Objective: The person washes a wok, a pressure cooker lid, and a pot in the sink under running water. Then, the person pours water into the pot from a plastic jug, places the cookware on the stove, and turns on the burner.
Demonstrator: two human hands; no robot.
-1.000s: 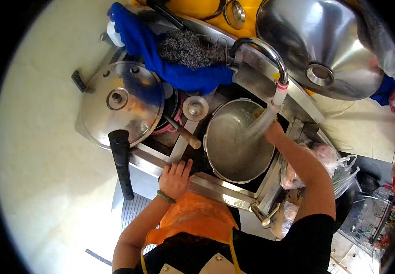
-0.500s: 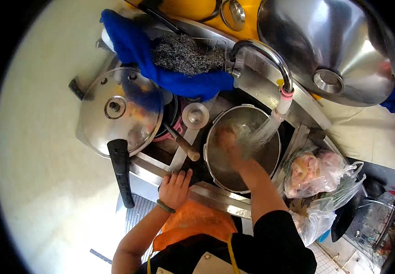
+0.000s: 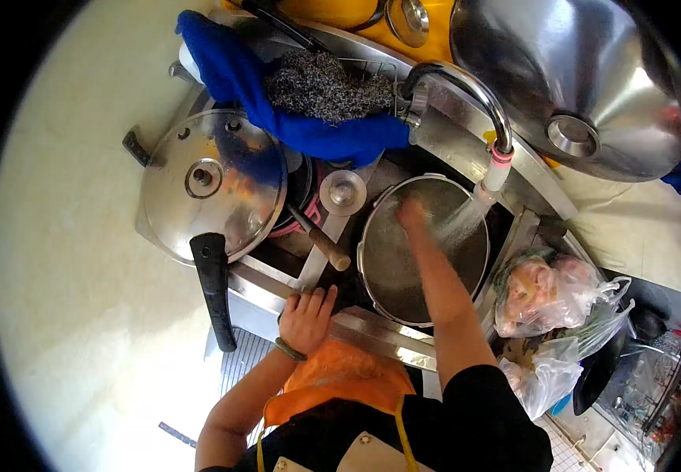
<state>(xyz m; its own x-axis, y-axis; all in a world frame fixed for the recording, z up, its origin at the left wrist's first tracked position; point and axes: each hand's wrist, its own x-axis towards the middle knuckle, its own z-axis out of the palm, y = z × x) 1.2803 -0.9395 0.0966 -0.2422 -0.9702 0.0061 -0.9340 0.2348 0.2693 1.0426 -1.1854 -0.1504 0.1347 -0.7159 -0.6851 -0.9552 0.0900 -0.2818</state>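
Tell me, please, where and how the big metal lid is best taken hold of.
I would grip the long black handle, left hand coming from the person's side: it juts from the near side of the lid out past the metal edge.

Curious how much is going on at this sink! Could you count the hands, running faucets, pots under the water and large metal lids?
Hands: 2 (left, right)
Running faucet: 1
Pot: 1
Large metal lids: 2 (black-handled, domed)
Total: 6

Beyond the sink, you have a blue cloth point(image 3: 309, 140), with a grey scourer heap point(image 3: 326, 88) touching it; at your upper right, a big steel basin point(image 3: 553, 55); at right, plastic bags point(image 3: 549, 295), one showing pinkish contents.
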